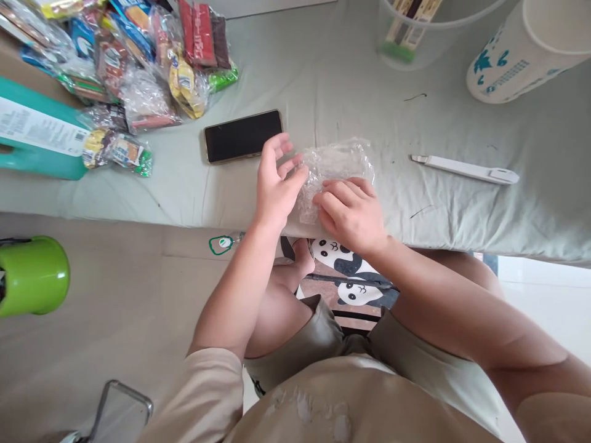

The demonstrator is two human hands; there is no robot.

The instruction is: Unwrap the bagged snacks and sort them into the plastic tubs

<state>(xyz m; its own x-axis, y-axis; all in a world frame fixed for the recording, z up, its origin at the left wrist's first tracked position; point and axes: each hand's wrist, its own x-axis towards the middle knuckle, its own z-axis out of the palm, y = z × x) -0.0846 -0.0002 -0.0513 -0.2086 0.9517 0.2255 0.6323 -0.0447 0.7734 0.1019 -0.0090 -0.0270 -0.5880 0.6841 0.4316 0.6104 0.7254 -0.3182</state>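
Bubble-wrap bundle sits at the near edge of the surface, long axis left-right, between both hands. Left hand fingers curl and pinch its left end. Right hand lies on top, fingers together, flat. Both equally near.

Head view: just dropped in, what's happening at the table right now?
A seated person works a crinkled clear plastic bundle on a table covered in pale green cloth. The left hand pinches its left edge and the right hand presses on top. A black smartphone lies just left, a white plastic cutter to the right, and a pile of wrapped snacks far left.
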